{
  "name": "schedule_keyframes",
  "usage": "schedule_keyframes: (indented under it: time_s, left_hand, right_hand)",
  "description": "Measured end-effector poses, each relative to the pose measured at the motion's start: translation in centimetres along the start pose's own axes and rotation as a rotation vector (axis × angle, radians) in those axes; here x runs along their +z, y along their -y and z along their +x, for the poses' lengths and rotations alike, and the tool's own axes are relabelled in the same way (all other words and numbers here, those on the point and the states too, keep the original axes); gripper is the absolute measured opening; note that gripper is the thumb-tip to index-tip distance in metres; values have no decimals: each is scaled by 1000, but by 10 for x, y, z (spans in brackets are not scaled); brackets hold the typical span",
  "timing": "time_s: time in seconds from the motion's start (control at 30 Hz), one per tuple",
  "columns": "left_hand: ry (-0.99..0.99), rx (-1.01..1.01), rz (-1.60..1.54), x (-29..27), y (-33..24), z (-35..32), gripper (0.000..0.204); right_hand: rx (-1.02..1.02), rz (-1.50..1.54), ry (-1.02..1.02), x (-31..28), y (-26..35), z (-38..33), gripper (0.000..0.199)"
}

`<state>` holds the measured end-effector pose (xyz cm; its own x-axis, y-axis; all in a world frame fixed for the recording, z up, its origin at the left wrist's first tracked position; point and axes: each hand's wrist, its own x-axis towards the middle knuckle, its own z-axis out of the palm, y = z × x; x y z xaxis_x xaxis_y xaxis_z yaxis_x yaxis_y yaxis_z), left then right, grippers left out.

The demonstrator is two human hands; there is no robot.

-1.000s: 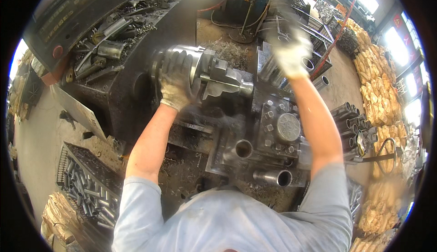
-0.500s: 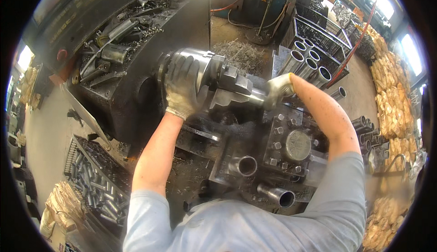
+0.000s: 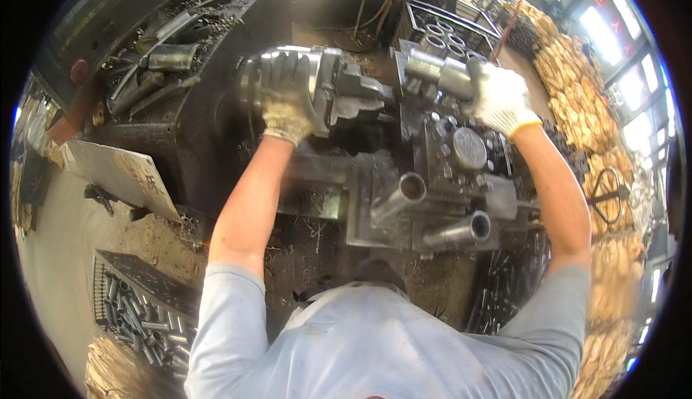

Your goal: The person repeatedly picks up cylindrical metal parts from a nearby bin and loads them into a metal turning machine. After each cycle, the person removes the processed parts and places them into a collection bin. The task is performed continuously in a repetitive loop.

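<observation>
Gloved right hand [image 3: 499, 98] wrapped tight round a short steel tube [image 3: 440, 73], upper right of frame — heavy, rigid, probably slick; left hand [image 3: 288, 96] clasped the chuck [image 3: 328, 92].

My left hand [image 3: 288, 96] lies on the lathe chuck [image 3: 317, 89]. To its right, my right hand [image 3: 497, 96] grips a metal tube [image 3: 436, 71] above the tool post [image 3: 465, 150]. 2 tubes [image 3: 404, 193] lie nearer me. A crate of tubes [image 3: 137, 312] sits at lower left.
</observation>
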<state>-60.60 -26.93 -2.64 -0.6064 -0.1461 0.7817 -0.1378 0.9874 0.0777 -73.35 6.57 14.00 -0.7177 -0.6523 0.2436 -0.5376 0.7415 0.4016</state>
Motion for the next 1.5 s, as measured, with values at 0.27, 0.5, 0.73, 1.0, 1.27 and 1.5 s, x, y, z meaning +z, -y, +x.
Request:
schedule_keyframes:
  time_s: [0.27, 0.5, 0.73, 1.0, 1.27, 1.5]
  left_hand:
    - [189, -794, -1812, -152, -161, -125, 74]
    - [613, -1493, -1598, -99, -156, -188, 54]
    - [356, -1718, -2042, -68, -147, -243, 54]
    - [683, -1005, -1419, -119, -196, -199, 82]
    - [529, -194, -1110, -69, -243, -163, 57]
    - [365, -1350, -1909, -129, -153, -202, 69]
  right_hand:
    - [-122, 754, -113, -50, 140, -191, 80]
    - [103, 1290, 1018, 115, 181, -240, 78]
    - [-132, 1775, 909, 152, 165, -252, 80]
    - [198, 1494, 345, 82, 25, -310, 72]
    - [283, 1561, 121, 114, 46, -266, 53]
    - [121, 936, 310, 88, 63, -266, 43]
